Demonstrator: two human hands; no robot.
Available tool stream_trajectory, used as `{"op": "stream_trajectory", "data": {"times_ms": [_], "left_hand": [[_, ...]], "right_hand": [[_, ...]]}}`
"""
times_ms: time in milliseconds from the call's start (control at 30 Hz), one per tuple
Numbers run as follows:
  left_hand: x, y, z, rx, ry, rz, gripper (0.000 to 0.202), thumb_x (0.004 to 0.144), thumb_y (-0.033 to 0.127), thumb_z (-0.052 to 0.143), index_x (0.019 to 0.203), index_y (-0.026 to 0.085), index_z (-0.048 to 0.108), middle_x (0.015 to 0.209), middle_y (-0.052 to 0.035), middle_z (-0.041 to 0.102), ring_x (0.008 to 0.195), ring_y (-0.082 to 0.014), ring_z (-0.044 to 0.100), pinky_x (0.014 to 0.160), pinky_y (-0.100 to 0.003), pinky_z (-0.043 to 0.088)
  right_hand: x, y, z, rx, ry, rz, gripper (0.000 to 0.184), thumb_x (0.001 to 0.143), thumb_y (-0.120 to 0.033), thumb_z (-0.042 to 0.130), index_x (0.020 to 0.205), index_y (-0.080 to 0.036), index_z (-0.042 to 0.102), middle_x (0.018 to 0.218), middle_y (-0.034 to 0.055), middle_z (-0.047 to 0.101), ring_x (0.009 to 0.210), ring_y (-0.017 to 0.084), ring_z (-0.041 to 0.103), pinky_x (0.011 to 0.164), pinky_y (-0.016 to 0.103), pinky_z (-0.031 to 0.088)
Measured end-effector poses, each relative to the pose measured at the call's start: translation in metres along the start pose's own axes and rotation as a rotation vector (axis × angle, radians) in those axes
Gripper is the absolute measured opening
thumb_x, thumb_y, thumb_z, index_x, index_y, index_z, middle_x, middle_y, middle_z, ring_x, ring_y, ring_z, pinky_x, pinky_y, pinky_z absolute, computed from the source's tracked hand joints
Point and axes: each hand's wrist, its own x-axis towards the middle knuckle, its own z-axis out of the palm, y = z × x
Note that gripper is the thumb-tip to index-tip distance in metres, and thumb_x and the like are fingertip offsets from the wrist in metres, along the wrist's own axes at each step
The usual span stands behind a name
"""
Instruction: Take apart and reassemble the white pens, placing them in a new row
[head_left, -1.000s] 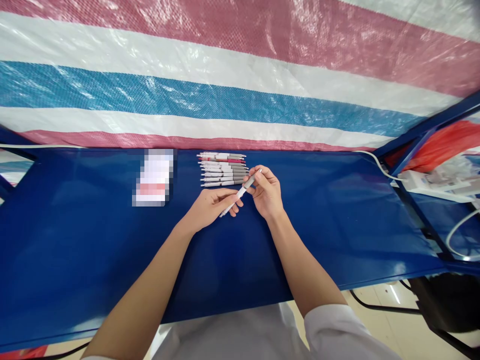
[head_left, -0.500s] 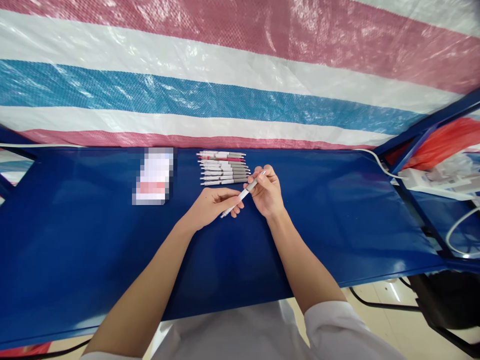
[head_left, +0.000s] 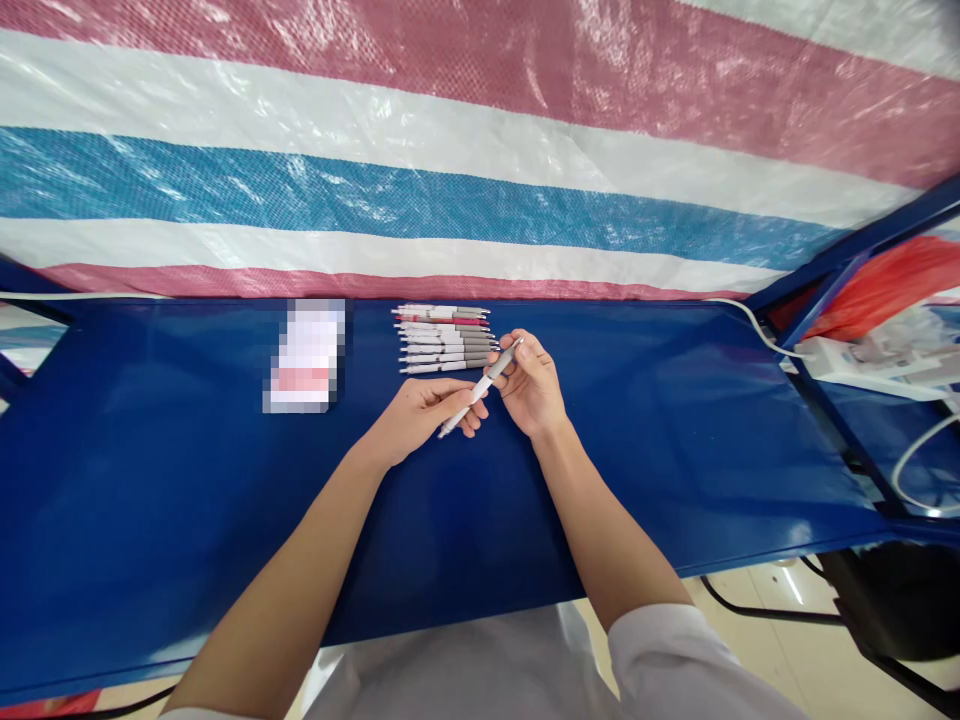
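A white pen [head_left: 478, 389] with a grey grip is held at a slant between both hands, its tip up to the right. My left hand [head_left: 429, 415] is closed on the white barrel near the lower end. With thumb and fingers, my right hand [head_left: 533, 385] pinches the grey part close to the tip. Just behind the hands, several pens [head_left: 442, 340] lie side by side in a stack-like row on the blue table. Most are white and grey; a red one is near the back.
On the blue table [head_left: 180, 480], a blurred-out white and pink rectangle [head_left: 307, 350] lies left of the pens. A striped plastic sheet [head_left: 450, 140] hangs behind. At right are a blue frame, a white power strip [head_left: 862, 365] and a red bag [head_left: 900, 290].
The pen's upper end has shifted slightly left, and my right fingers have moved a little along with it. Both hands still hold the pen.
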Motion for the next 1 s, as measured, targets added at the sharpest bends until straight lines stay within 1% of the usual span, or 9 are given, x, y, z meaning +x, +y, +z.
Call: {"op": "stream_trajectory", "data": {"times_ms": [100,233,400,533,600,667,800,900,1000], "left_hand": [[-0.0011,0.0005,-0.0009,-0.155,-0.084,-0.081,0.03,0.086,0.043,0.068,0.087,0.013,0.074,0.08,-0.0079,0.072,0.063,-0.0136,0.065,0.061,-0.025,0.054],[-0.0019,-0.0014,-0.0021,-0.251,-0.158,-0.16,0.03,0.084,0.041,0.071,0.091,0.012,0.074,0.08,-0.0089,0.072,0.064,-0.014,0.065,0.058,-0.024,0.054],[-0.002,-0.0008,-0.0027,-0.316,-0.17,-0.169,0.031,0.081,0.042,0.074,0.089,0.012,0.074,0.078,-0.0084,0.071,0.06,-0.0127,0.064,0.055,-0.023,0.053],[-0.0019,0.001,-0.0026,-0.297,-0.162,-0.152,0.031,0.08,0.042,0.074,0.087,0.013,0.074,0.077,-0.0079,0.071,0.06,-0.0127,0.064,0.056,-0.024,0.053],[-0.0019,0.0021,-0.0025,-0.216,-0.126,-0.127,0.03,0.081,0.043,0.073,0.086,0.013,0.074,0.077,-0.008,0.071,0.061,-0.0136,0.064,0.056,-0.024,0.053],[-0.0015,0.0027,-0.0022,-0.081,-0.055,-0.082,0.028,0.081,0.042,0.072,0.086,0.014,0.074,0.077,-0.007,0.072,0.061,-0.0143,0.064,0.056,-0.025,0.053],[0.0006,0.0003,-0.0009,0.217,0.148,0.066,0.023,0.082,0.039,0.07,0.089,0.017,0.075,0.072,-0.0021,0.071,0.063,-0.0147,0.065,0.063,-0.026,0.053],[0.0025,-0.0038,0.0002,0.41,0.281,0.183,0.021,0.081,0.036,0.07,0.094,0.02,0.076,0.074,-0.0003,0.072,0.066,-0.0151,0.066,0.07,-0.026,0.053],[0.0034,-0.0068,-0.0002,0.43,0.311,0.213,0.023,0.082,0.036,0.069,0.098,0.021,0.076,0.075,-0.0002,0.073,0.067,-0.0152,0.066,0.071,-0.026,0.053]], "right_hand": [[-0.0015,-0.0001,-0.0003,0.025,-0.036,0.01,0.03,0.065,-0.038,0.082,0.088,-0.027,0.065,0.083,-0.007,0.073,0.074,0.012,0.073,0.065,0.023,0.062],[-0.0044,0.0007,0.001,0.005,-0.052,0.02,0.029,0.064,-0.041,0.083,0.083,-0.026,0.066,0.078,-0.0054,0.073,0.075,0.014,0.074,0.066,0.026,0.063],[-0.0064,-0.0002,0.0017,0.016,-0.081,0.018,0.032,0.063,-0.043,0.084,0.083,-0.026,0.066,0.079,-0.005,0.074,0.078,0.015,0.074,0.069,0.027,0.064],[-0.0057,-0.0005,0.0022,0.031,-0.082,0.018,0.032,0.06,-0.041,0.086,0.081,-0.026,0.066,0.076,-0.0053,0.073,0.074,0.014,0.074,0.068,0.026,0.063],[-0.0047,0.0,0.0021,0.0,-0.05,0.013,0.031,0.061,-0.041,0.086,0.079,-0.025,0.066,0.074,-0.0051,0.072,0.072,0.014,0.073,0.066,0.026,0.063],[-0.0033,0.0006,0.002,-0.039,-0.012,0.005,0.031,0.061,-0.04,0.085,0.079,-0.025,0.065,0.073,-0.005,0.071,0.069,0.014,0.073,0.064,0.026,0.063],[-0.0005,0.0013,0.0042,-0.107,0.051,-0.039,0.03,0.061,-0.038,0.086,0.075,-0.023,0.063,0.07,-0.0055,0.07,0.067,0.013,0.072,0.062,0.024,0.062],[0.0007,0.0019,0.0075,-0.146,0.115,-0.079,0.029,0.063,-0.035,0.085,0.071,-0.022,0.061,0.07,-0.006,0.069,0.067,0.011,0.072,0.062,0.022,0.061],[0.0009,0.0024,0.0094,-0.152,0.162,-0.099,0.027,0.064,-0.034,0.084,0.072,-0.022,0.061,0.07,-0.0065,0.069,0.066,0.011,0.071,0.062,0.021,0.061]]}}
